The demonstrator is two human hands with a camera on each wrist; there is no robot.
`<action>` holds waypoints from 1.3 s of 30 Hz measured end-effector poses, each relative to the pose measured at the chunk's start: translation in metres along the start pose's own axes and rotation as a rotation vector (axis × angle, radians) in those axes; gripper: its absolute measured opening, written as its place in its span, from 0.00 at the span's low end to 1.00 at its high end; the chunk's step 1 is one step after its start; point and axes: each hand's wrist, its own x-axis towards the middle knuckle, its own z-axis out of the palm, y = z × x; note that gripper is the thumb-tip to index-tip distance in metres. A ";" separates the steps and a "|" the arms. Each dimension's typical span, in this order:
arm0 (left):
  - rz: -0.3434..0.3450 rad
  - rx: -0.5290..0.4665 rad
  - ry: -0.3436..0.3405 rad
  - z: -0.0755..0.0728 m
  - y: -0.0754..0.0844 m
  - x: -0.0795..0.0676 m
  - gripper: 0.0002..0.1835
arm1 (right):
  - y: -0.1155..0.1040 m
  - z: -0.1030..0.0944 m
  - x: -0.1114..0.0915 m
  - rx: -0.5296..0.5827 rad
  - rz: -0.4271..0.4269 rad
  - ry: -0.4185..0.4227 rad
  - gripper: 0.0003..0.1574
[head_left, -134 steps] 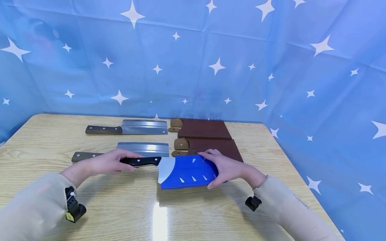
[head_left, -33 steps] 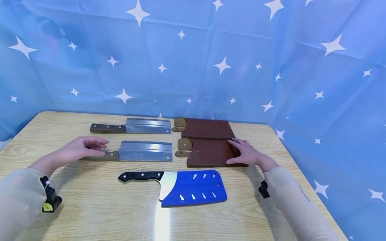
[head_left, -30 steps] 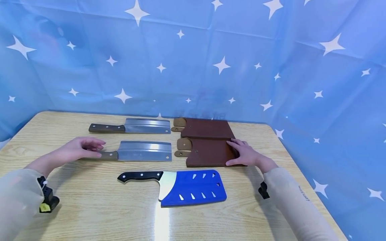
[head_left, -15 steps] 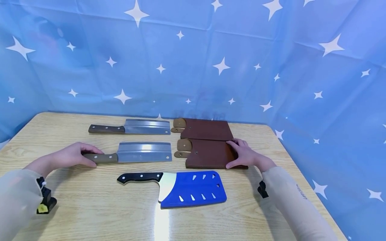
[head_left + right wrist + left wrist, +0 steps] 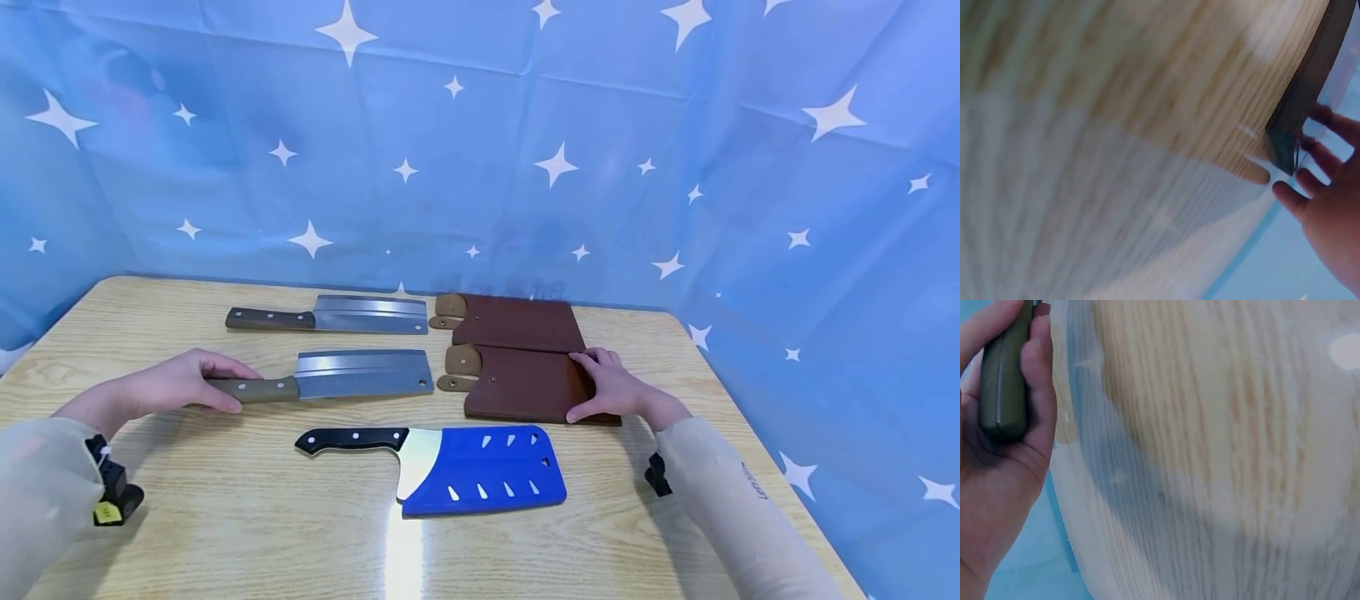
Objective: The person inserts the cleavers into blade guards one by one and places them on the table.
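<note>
My left hand (image 5: pixel 180 385) grips the olive-brown handle of the middle cleaver (image 5: pixel 367 372), whose bare steel blade points right. In the left wrist view the fingers wrap round that handle (image 5: pixel 1007 381). To the blade's right lies the front dark-brown knife sheath (image 5: pixel 525 383), with a tan strap flap at its left end. My right hand (image 5: pixel 618 390) holds this sheath by its right end, thumb at the near edge and fingers at the far edge. The right wrist view shows fingertips against the sheath's edge (image 5: pixel 1300 94); the palm side is partly hidden.
Behind lies a second cleaver (image 5: pixel 371 315) with a dark handle, and beside it another brown sheath (image 5: pixel 521 323). Nearest me rests a black-handled cleaver (image 5: pixel 352 438) in a blue blade cover (image 5: pixel 483 471). A starry blue cloth (image 5: pixel 480 167) hangs behind the wooden table (image 5: pixel 247 517).
The covered cleaver was set down in front. My left hand closed on the middle cleaver's handle and tilted its blade slightly. My right hand moved from the blue cover to the front sheath.
</note>
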 end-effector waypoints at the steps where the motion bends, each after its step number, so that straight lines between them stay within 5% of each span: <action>1: -0.012 -0.022 -0.003 0.000 0.001 -0.001 0.31 | 0.001 0.000 0.000 0.008 0.004 -0.003 0.70; 12: 0.015 -0.080 -0.007 0.000 -0.003 -0.008 0.29 | 0.004 0.002 -0.006 0.004 -0.065 -0.149 0.80; 19: 0.008 -0.057 0.004 0.004 -0.001 -0.013 0.31 | 0.004 0.003 -0.007 -0.091 -0.103 -0.089 0.79; 29: 0.019 -0.020 0.029 0.007 0.006 -0.013 0.31 | 0.005 0.005 -0.010 -0.019 -0.111 -0.104 0.78; 39: 0.058 0.049 0.064 0.003 0.024 -0.015 0.29 | 0.001 -0.004 -0.014 -0.031 -0.150 -0.026 0.73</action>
